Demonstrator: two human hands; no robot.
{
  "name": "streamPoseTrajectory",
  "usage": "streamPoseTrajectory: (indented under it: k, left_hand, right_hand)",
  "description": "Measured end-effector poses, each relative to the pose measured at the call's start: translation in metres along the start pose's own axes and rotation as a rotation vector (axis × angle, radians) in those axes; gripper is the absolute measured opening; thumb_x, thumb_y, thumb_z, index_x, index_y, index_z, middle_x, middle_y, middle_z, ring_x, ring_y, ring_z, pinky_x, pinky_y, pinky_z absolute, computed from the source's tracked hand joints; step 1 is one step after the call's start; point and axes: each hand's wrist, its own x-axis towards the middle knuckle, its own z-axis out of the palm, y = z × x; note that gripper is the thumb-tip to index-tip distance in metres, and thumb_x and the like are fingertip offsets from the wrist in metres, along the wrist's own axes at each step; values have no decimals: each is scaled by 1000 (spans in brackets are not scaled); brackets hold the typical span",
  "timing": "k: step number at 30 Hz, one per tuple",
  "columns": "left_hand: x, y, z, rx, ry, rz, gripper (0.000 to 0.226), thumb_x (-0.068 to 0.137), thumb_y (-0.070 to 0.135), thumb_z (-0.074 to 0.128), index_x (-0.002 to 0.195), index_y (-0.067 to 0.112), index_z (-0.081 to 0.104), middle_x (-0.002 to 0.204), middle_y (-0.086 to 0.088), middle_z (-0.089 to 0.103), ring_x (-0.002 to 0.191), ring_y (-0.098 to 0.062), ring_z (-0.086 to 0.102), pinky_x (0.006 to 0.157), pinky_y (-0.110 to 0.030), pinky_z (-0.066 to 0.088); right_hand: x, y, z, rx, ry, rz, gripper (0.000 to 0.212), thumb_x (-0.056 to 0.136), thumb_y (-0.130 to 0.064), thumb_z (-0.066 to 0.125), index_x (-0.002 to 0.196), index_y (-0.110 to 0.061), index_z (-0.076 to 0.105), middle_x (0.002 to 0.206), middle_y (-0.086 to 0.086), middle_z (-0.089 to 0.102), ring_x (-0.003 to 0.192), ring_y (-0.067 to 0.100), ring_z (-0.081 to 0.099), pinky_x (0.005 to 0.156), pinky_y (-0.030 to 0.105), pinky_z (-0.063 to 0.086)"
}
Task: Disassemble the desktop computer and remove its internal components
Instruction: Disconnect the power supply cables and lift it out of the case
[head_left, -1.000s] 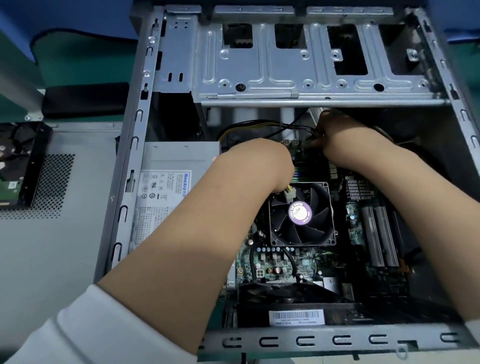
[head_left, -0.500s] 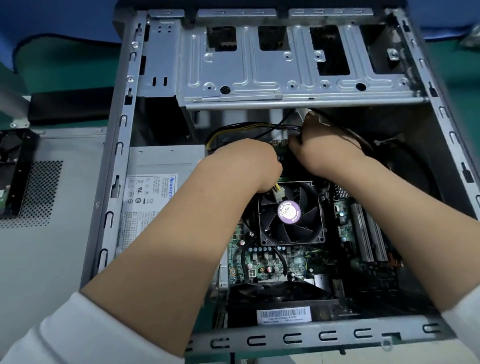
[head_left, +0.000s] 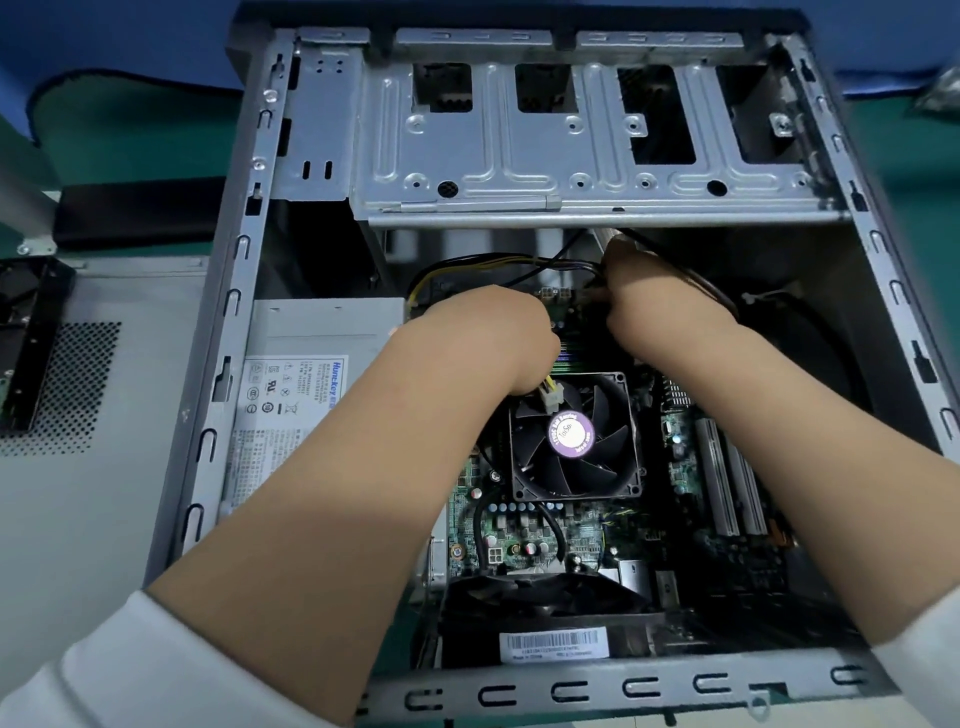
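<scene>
The open grey computer case (head_left: 244, 322) lies on its side, its motherboard (head_left: 524, 525) and black CPU fan (head_left: 574, 436) exposed. The left hand (head_left: 498, 343) grips a white power connector (head_left: 550, 397); the right hand (head_left: 654, 296) is curled round dark cables (head_left: 561, 267).

Case (head_left: 244, 291) — open on its upper side; entry from above only; metal walls bar the left, right and near edges.
Drive cage (head_left: 587, 150) — roofs the far end; dark gap beneath it, partly filled by cables (head_left: 498, 262).
Power supply (head_left: 317, 358) — fills the left side against the wall.
Fan (head_left: 574, 434) — stands proud over the board's (head_left: 524, 525) middle; low bare board just near of it.
Cards (head_left: 724, 483) — upright, right of the fan; narrow slots between.
Left hand (head_left: 498, 343), right hand (head_left: 654, 301) — both forearms cross the opening, taking the space between fan and cage; open hollow at the far right wall.
</scene>
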Motion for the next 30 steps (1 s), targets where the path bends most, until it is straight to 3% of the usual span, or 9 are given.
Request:
streamPoseTrajectory:
  k: [2,4,8,9,12,18,25,28,30]
  left_hand:
    - [-1,0,-1,2,-3,2,35,100,29,33,71,12,42,69,0,39,70,-19,44,61,-29,32]
    - [-3,1,-2,6,-1,3,30,101,31,32,83,11,45,69,1,38,71,-19,42,63,-29,31]
    - [-4,2,-2,21,2,5,25,101,30,32,89,12,45,68,1,37,74,-20,42,60,-29,29]
    - [-4,2,-2,30,2,8,25,101,30,32,89,12,46,68,1,37,74,-20,42,57,-29,28]
    - [-5,2,-3,47,2,20,25,101,30,31,91,13,46,68,1,36,79,-21,42,63,-28,29]
    - [-6,3,-3,37,-1,23,25,101,29,31,90,12,45,68,0,36,78,-22,42,66,-29,29]
    - [-7,3,-5,61,-12,40,26,102,25,31,88,9,46,70,-1,40,61,-14,39,51,-27,27]
    - [-7,6,-5,96,-3,52,17,102,19,33,92,12,45,78,-4,41,80,-23,45,67,-29,35]
    - [-6,7,-4,97,-1,52,16,102,19,34,92,13,45,74,-3,39,81,-23,45,70,-30,34]
  right_hand:
    - [4,-2,-1,60,-61,42,22,81,-8,51,72,-16,32,69,0,41,79,30,51,69,34,40]
    - [8,-2,-4,80,-98,28,24,85,-9,53,73,-16,33,73,1,43,86,30,54,72,33,41]
    - [8,1,-7,16,-105,-37,22,89,-8,50,109,-12,42,101,10,54,100,32,56,74,32,39]
    - [6,1,-5,27,-83,-38,25,88,-7,49,111,-12,42,98,8,54,91,29,56,71,31,39]
    - [2,2,-1,67,-22,-14,16,83,-6,48,86,-17,37,75,1,44,69,24,45,62,29,34]
    - [5,4,-9,-10,-37,-128,24,84,-4,51,93,-16,32,91,11,50,92,33,54,70,33,38]
    - [8,5,-2,35,0,-17,19,85,-12,55,81,-17,36,71,0,38,79,28,48,69,33,38]
    - [11,4,-4,29,-22,-72,20,86,-8,56,86,-13,37,71,0,38,79,28,49,70,33,40]
    - [10,4,-2,35,-10,-48,21,85,-6,54,81,-14,35,69,0,39,76,27,49,67,33,40]
